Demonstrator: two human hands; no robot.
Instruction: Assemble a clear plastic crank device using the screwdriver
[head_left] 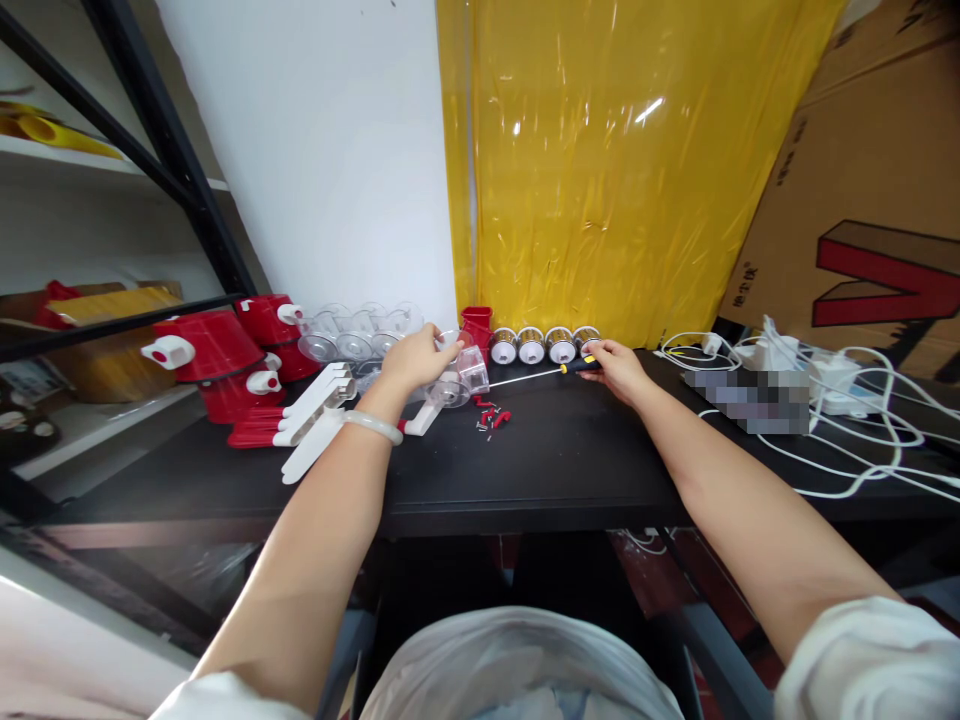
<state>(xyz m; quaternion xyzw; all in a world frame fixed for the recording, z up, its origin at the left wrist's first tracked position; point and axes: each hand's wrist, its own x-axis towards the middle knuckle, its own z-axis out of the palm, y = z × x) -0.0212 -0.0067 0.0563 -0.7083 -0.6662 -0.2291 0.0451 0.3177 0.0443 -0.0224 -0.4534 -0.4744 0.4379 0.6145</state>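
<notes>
My left hand (412, 362) is closed around a clear plastic housing (461, 378) that rests on the black table (570, 450). A pale bangle sits on that wrist. My right hand (619, 368) grips the black-and-yellow handle of a long screwdriver (536, 376). Its thin metal shaft lies low over the table and points left toward the clear housing. Small red and metal bits (491, 418) lie loose just in front of the housing.
Red plastic bodies with white knobs (217, 355) and white handles (311, 425) crowd the table's left. Clear cups (352, 332), a red piece (476, 325) and several metal drums (544, 345) line the back. White cables and a power strip (810, 385) lie right.
</notes>
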